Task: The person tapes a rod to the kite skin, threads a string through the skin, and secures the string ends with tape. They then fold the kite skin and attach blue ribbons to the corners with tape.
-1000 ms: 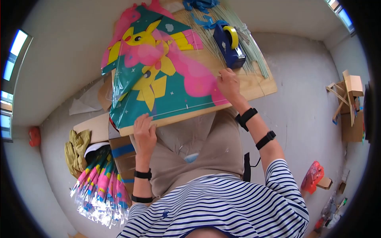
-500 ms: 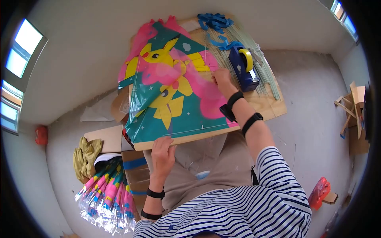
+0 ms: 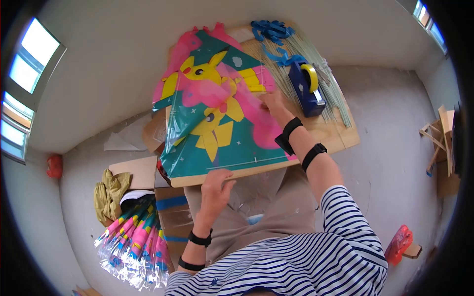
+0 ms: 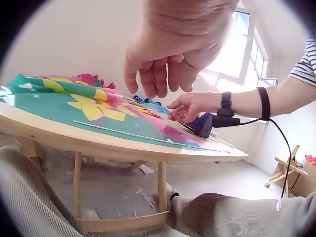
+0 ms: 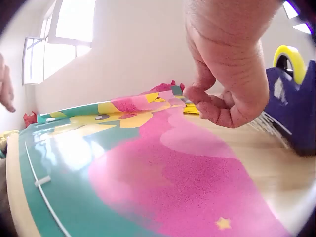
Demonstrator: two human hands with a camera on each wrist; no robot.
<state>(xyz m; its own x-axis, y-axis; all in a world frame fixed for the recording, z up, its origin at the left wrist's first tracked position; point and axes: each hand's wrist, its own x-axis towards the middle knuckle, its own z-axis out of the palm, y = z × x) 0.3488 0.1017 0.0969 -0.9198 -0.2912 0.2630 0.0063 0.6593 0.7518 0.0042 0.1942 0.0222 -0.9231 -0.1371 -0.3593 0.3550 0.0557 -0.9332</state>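
Observation:
A printed plastic sheet [image 3: 240, 150] in green and pink, with yellow cartoon figures, lies on the wooden board with its left side folded over. A thin white rod [image 3: 232, 163] with a small white crosspiece runs along its near edge. My left hand [image 3: 216, 190] is at the board's near edge, its fingers hanging loosely bent in the left wrist view with nothing in them. Over the sheet's right side hovers my right hand [image 3: 275, 104], fingers loosely curled and no object visible between them. Just right of it stands a blue tape dispenser [image 3: 302, 91] with yellow tape.
Thin pale sticks [image 3: 338, 101] lie along the board's right side, with blue ribbon [image 3: 271, 32] at the far end. A bundle of printed sheets [image 3: 136, 241] hangs by a cardboard box [image 3: 173, 217] at left. Legs sit under the wooden board [image 3: 345, 140].
The head view has shifted. My right hand has gone from the sheet's near right corner, below the dispenser, farther over the sheet. My left hand has slid rightward along the near edge.

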